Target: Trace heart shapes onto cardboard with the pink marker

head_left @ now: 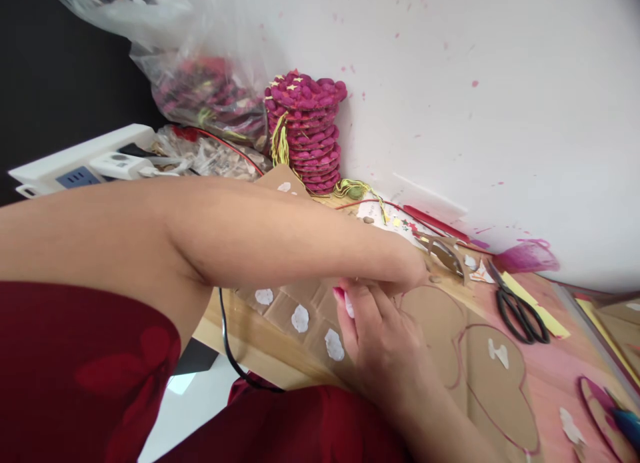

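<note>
Cardboard (493, 383) beneath right grip (385, 336), pale scrap (349, 306) pinched, left grip (413, 271) unclear

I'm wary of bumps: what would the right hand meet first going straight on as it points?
The right hand would probably meet the left forearm first, though depth is unclear; it might pass underneath.

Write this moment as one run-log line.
Right hand: grips small pinkish-white object | left hand: mostly hidden | nearby: heart-outlined brown cardboard, black-handled metal scissors
</note>
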A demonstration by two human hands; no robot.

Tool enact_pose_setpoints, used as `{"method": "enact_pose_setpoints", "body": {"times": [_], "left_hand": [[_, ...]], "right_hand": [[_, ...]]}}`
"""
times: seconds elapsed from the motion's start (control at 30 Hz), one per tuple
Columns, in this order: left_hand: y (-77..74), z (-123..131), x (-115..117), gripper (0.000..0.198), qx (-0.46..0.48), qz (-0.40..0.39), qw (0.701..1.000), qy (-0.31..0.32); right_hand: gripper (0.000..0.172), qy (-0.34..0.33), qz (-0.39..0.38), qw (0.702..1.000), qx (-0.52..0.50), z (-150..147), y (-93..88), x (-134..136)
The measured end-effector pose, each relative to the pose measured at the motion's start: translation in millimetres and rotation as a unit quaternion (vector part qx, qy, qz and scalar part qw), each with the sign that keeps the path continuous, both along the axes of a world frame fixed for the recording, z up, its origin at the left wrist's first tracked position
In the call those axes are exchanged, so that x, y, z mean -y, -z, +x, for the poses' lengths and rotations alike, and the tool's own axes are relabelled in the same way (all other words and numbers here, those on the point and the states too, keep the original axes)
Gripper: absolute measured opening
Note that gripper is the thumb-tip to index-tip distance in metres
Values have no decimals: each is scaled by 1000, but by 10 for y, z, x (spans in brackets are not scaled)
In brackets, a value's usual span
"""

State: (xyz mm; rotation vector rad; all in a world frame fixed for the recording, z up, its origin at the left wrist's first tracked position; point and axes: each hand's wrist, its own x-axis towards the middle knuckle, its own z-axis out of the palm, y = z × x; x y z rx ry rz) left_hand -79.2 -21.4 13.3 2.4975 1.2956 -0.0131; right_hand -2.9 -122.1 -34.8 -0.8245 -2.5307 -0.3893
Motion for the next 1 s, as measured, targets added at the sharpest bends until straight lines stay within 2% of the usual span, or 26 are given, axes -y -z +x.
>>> {"method": "enact_pose_setpoints", "body": {"times": [0.1, 0.17, 0.37, 0.5, 0.73, 0.93, 1.0], "left_hand": [[-75, -54, 48, 42, -50, -37, 993, 102], [-81, -83, 53, 52, -62, -42, 988, 138], [-61, -109, -10, 78, -75, -58, 978, 185], [-46, -89, -62, 82, -81, -83, 974, 194], [-11, -70, -61, 70, -90, -78, 976, 184], [-19, -52, -23, 30, -121, -70, 980, 140], [-20, -34, -13, 24, -128, -70, 982, 124]], "right_hand": [[19, 1, -15, 1000, 19, 68, -22, 108], [21, -7, -21, 999, 35, 125, -39, 171], [27, -59, -42, 996, 57, 321, -86, 278], [31, -82, -61, 993, 62, 433, -96, 320], [31, -97, -53, 993, 53, 410, -51, 265], [20, -61, 19, 997, 43, 194, -22, 133], [17, -46, 31, 997, 45, 142, -30, 127]]}}
